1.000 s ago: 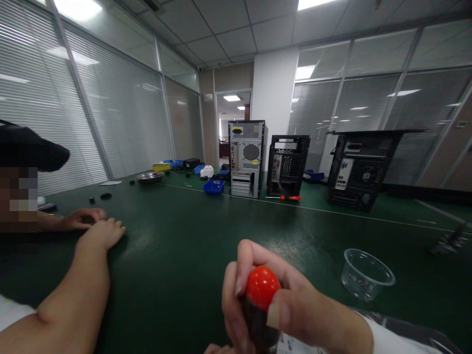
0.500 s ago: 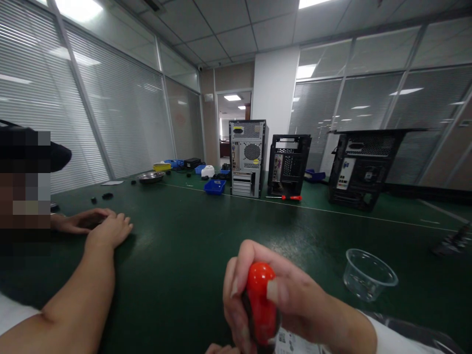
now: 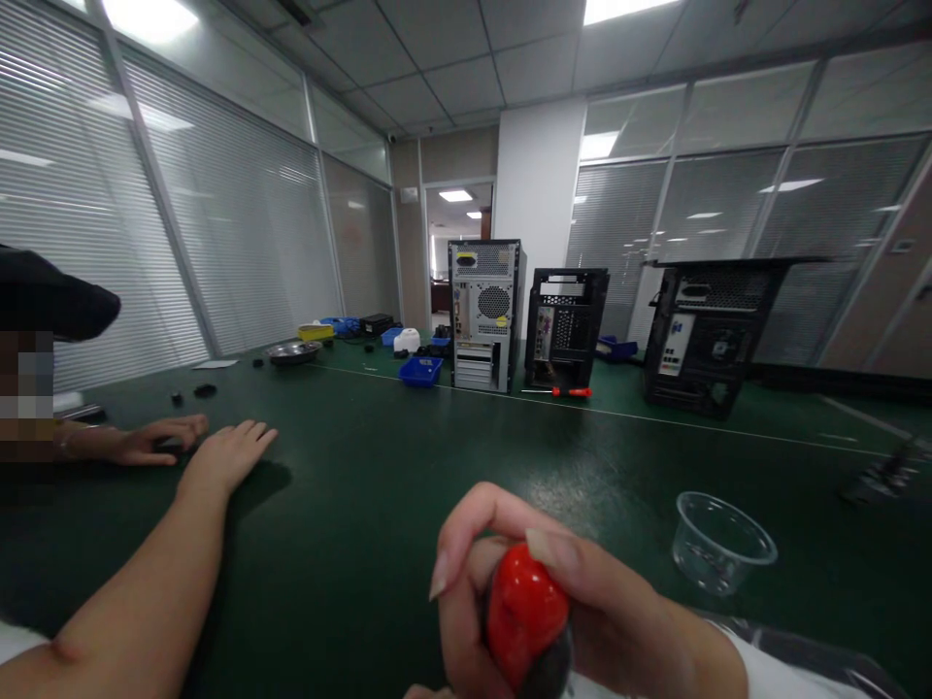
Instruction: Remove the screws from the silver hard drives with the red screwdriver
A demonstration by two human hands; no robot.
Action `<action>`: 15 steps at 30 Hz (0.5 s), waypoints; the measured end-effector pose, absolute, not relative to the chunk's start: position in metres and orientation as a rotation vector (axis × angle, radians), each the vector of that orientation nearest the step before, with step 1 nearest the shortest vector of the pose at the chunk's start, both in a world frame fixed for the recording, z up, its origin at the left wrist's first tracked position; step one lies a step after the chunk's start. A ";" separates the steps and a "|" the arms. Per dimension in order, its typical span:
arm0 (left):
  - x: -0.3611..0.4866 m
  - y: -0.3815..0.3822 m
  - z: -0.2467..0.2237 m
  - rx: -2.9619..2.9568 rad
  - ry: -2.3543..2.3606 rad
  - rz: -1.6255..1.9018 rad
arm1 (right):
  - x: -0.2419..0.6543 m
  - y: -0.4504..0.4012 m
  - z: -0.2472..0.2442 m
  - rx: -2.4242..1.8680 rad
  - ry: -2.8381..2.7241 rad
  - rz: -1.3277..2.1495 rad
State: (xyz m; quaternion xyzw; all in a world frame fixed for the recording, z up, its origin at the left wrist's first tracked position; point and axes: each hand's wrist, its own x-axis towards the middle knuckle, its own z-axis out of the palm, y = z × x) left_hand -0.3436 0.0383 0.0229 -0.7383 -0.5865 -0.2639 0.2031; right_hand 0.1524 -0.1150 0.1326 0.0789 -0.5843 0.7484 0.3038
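My right hand point(image 3: 510, 592) is closed around the red-and-black handle of a screwdriver point(image 3: 525, 607), thumb pressed over its rounded top. The handle points up toward me, and its lower end and shaft are hidden. Only a sliver of my left hand point(image 3: 426, 692) shows at the bottom edge, below the right hand; its fingers cannot be made out. To the right of my right hand stands a clear plastic cup point(image 3: 720, 539) with some small pieces in the bottom.
At left a person's forearm point(image 3: 160, 573) and hands rest on the green table point(image 3: 349, 544). Computer cases point(image 3: 484, 316) line the far side, with a blue tray point(image 3: 420, 371) and another red screwdriver point(image 3: 572, 392) near them. A metal bowl point(image 3: 293, 351) sits farther left.
The screwdriver handle has tilted and turned in my right hand, and my thumb and index finger have shifted over its top. The other person's hands have moved apart and opened.
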 end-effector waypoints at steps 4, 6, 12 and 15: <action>-0.355 0.038 0.018 -1.940 -1.616 -0.720 | 0.152 -0.113 0.131 0.009 -1.568 1.962; -0.361 0.038 0.016 -1.920 -1.579 -0.680 | 0.151 -0.111 0.127 -0.044 -1.544 1.980; -0.360 0.029 0.021 -1.855 -1.617 -0.718 | 0.145 -0.111 0.122 0.019 -1.492 1.998; -0.352 0.020 0.029 -1.967 -1.603 -0.879 | 0.144 -0.114 0.125 0.133 -1.508 1.936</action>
